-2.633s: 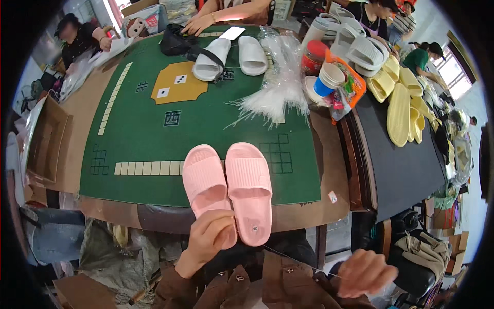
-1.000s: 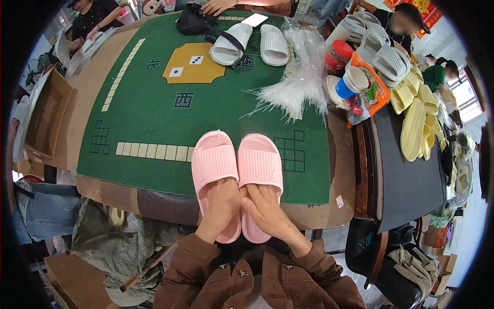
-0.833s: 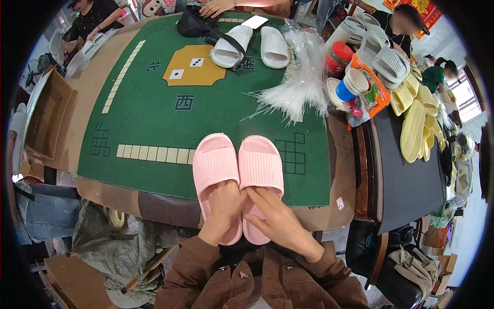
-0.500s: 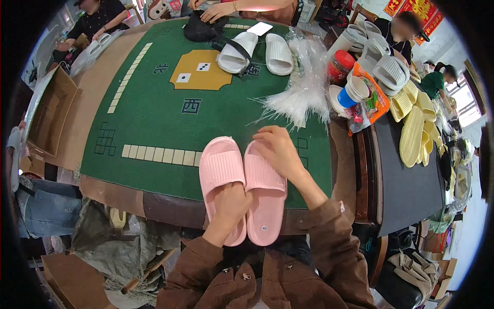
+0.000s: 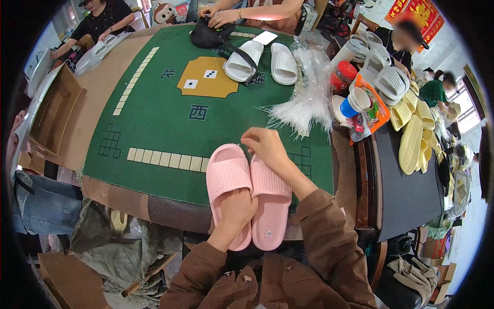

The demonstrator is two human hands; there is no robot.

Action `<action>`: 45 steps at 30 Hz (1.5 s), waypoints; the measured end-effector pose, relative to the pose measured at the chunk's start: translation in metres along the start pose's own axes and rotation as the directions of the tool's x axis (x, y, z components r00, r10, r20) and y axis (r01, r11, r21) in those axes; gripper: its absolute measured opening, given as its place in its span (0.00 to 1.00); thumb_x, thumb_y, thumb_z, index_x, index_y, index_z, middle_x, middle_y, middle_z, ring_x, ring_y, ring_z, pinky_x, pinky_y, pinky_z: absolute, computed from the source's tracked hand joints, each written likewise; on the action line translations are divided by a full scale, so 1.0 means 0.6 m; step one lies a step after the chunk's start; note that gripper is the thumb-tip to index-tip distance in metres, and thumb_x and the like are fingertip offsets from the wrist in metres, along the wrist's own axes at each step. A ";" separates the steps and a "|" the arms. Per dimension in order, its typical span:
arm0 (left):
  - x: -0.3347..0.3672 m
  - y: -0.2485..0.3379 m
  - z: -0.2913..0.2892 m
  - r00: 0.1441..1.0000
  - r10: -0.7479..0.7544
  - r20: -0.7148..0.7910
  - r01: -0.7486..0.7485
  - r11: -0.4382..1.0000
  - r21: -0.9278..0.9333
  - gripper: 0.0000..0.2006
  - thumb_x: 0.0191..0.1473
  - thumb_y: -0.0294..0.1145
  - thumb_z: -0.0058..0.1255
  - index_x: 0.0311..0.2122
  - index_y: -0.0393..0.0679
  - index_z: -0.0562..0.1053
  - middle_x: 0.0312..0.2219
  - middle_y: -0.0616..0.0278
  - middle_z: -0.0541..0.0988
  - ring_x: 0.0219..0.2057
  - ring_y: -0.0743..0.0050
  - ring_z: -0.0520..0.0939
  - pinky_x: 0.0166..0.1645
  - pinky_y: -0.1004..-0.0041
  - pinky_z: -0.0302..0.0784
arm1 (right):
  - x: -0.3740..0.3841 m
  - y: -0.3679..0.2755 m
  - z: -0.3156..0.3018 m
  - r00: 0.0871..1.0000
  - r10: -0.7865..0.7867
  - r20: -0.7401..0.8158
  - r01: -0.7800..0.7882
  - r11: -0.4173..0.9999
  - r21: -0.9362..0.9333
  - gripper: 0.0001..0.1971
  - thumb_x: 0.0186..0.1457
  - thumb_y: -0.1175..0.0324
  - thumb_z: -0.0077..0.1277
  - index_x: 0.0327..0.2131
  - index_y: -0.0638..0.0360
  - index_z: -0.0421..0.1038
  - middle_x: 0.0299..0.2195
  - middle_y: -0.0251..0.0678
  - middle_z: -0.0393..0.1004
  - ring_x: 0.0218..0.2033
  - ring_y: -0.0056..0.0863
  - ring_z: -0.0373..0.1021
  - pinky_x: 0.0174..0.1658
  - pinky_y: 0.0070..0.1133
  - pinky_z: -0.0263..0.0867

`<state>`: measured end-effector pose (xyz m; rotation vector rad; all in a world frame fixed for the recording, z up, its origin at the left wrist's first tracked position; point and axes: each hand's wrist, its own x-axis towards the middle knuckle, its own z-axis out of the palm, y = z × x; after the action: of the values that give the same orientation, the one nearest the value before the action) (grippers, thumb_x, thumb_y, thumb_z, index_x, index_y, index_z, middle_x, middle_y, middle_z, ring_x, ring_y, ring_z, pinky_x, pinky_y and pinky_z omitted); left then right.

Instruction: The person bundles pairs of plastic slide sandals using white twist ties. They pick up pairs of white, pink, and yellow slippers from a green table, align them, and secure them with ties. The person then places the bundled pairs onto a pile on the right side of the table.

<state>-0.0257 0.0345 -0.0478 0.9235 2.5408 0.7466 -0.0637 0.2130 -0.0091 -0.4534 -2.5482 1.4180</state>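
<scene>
A pair of pink slippers (image 5: 229, 174) lies side by side at the near edge of the green mat, toes pointing away from me. My left hand (image 5: 237, 207) reaches under the strap of the left slipper and grips it by its inner side; its fingertips are hidden inside. Above the toe of the right slipper (image 5: 269, 216), my right hand (image 5: 266, 147) is closed in a pinch close to the gap between the two toes. Whatever sits between those fingertips is too small to make out.
Beyond are white slippers (image 5: 284, 64), a black bag (image 5: 208, 37) under another person's hands, and a bundle of clear plastic ties (image 5: 303, 110). To the right stand a red-lidded jar (image 5: 343, 74), paper cups (image 5: 355, 102) and yellow slippers (image 5: 411, 144). A cardboard box (image 5: 54, 113) is at left.
My right hand has lifted off the right slipper's toe and moved toward the gap, fingers now pinched. The pink slippers sit slightly lower and further right in view, along with the whole scene.
</scene>
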 end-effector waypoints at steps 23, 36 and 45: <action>0.072 0.017 -0.159 0.885 0.240 -0.398 -0.398 0.835 -0.381 0.12 0.55 0.25 0.51 0.45 0.36 0.73 0.35 0.55 0.80 0.29 0.69 0.79 0.35 0.73 0.74 | -0.058 -0.024 0.008 0.957 -0.111 -0.268 0.220 0.879 0.423 0.05 0.57 0.77 0.52 0.36 0.67 0.75 0.32 0.35 0.75 0.32 0.22 0.75 0.33 0.18 0.73; 0.163 -0.012 -0.097 0.993 0.077 -0.093 -0.121 0.626 -0.770 0.03 0.57 0.24 0.51 0.34 0.36 0.73 0.25 0.65 0.78 0.25 0.85 0.76 0.29 0.81 0.72 | -0.050 0.003 0.021 0.908 -0.139 -0.396 0.207 0.969 0.134 0.05 0.53 0.75 0.56 0.34 0.61 0.78 0.26 0.36 0.72 0.27 0.26 0.70 0.30 0.20 0.66; 0.160 -0.021 -0.093 0.995 -0.008 -0.100 -0.079 0.550 -0.831 0.05 0.60 0.29 0.50 0.35 0.39 0.74 0.22 0.70 0.75 0.22 0.89 0.71 0.27 0.84 0.66 | -0.064 -0.006 0.026 0.927 -0.144 -0.345 0.219 0.957 0.189 0.14 0.54 0.82 0.49 0.43 0.61 0.77 0.35 0.42 0.73 0.33 0.27 0.74 0.36 0.22 0.71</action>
<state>-0.1286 0.0706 -0.0223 0.5761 1.7978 1.8252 -0.0334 0.1851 -0.0148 -0.3665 -2.0801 1.4064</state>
